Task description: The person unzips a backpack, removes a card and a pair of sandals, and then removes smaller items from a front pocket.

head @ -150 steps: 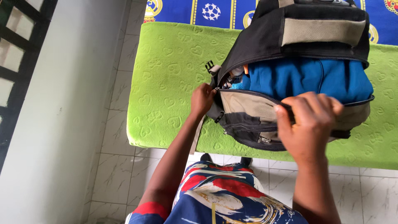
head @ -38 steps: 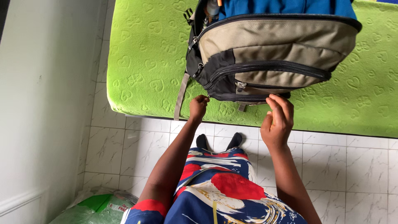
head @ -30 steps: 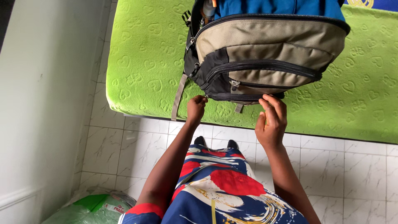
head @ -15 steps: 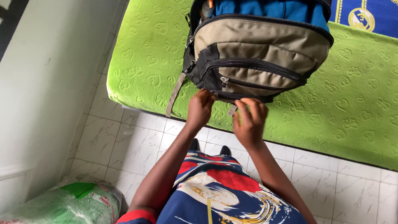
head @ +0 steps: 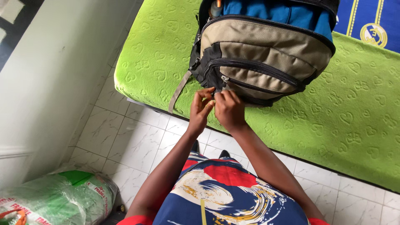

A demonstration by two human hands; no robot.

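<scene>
Right hand [head: 228, 109] moved in beside left hand [head: 200, 109], both now pinching at lowest front zip of backpack [head: 266, 54].
Backpack on green bed cover [head: 354, 121] near edge; best steadied with left pinch beside zip end, pull drawn straight along track.

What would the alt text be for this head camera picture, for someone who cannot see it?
Seen from above, a person's left hand and right hand meet at the lowest front zip of a tan and black backpack, which lies on a green blanket. Blue cloth shows in the backpack's open top.
</scene>
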